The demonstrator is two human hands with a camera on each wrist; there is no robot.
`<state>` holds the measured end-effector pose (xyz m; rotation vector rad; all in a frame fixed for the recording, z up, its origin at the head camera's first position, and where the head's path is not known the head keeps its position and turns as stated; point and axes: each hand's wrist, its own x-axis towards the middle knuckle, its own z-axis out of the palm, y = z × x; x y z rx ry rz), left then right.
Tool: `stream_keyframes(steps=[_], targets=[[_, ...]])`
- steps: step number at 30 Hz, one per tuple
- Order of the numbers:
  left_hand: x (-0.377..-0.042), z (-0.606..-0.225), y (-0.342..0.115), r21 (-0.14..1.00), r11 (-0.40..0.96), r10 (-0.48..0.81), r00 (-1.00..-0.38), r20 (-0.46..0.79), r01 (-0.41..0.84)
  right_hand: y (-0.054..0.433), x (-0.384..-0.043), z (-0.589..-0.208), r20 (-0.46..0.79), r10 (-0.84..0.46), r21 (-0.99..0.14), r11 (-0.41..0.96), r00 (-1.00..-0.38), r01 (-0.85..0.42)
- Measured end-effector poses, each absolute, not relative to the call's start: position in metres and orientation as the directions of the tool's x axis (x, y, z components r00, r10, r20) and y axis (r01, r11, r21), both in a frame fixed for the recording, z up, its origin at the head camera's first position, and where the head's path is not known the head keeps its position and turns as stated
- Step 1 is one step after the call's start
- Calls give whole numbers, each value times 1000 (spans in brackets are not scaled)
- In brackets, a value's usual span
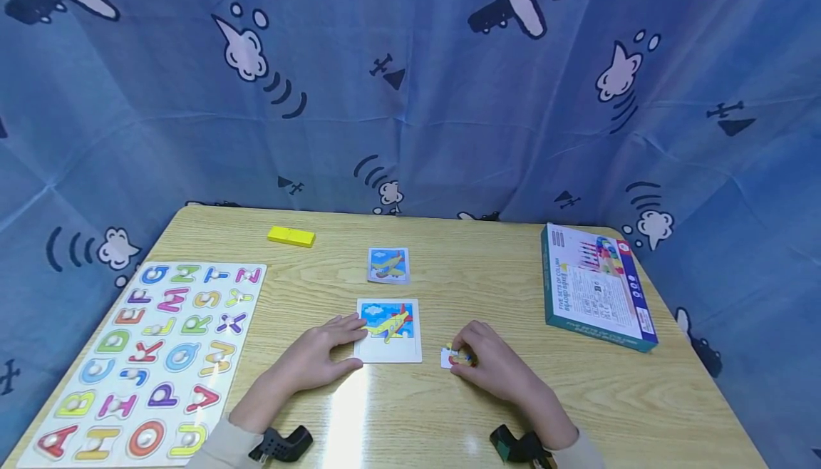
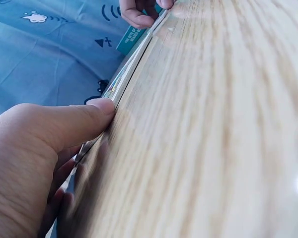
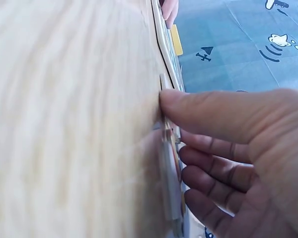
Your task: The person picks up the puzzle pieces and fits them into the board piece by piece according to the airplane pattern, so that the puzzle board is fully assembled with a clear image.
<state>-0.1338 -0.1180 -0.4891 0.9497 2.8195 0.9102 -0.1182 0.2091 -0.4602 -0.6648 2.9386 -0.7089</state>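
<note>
A square puzzle board point(image 1: 404, 352) lies mid-table, its upper part filled with a yellow plane on blue sky and its lower strip white. My left hand point(image 1: 323, 353) rests at the board's left side, index fingertip on the picture and thumb by the lower left corner. To the right of the board, my right hand point(image 1: 490, 361) pinches a small puzzle piece point(image 1: 445, 358) with white and coloured parts, close to the tabletop. The fingers hide much of it. In the right wrist view, the thumb point(image 3: 188, 106) presses a thin edge, with light flat pieces point(image 3: 171, 183) below it.
Behind the board lies a small plane picture card point(image 1: 388, 278). A yellow block point(image 1: 291, 236) sits at the back left. A white alphabet board point(image 1: 250, 298) covers the left side. At the right stands a flat teal box point(image 1: 599, 287). A blue curtain point(image 1: 436, 148) hangs behind the table.
</note>
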Motion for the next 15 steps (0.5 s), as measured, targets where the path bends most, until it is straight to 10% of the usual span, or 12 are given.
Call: stream_keyframes(steps=[15], targets=[[-134, -489, -119, 547, 639, 561, -815, 148, 540, 205, -120, -457, 103, -443, -475, 765, -891, -435]])
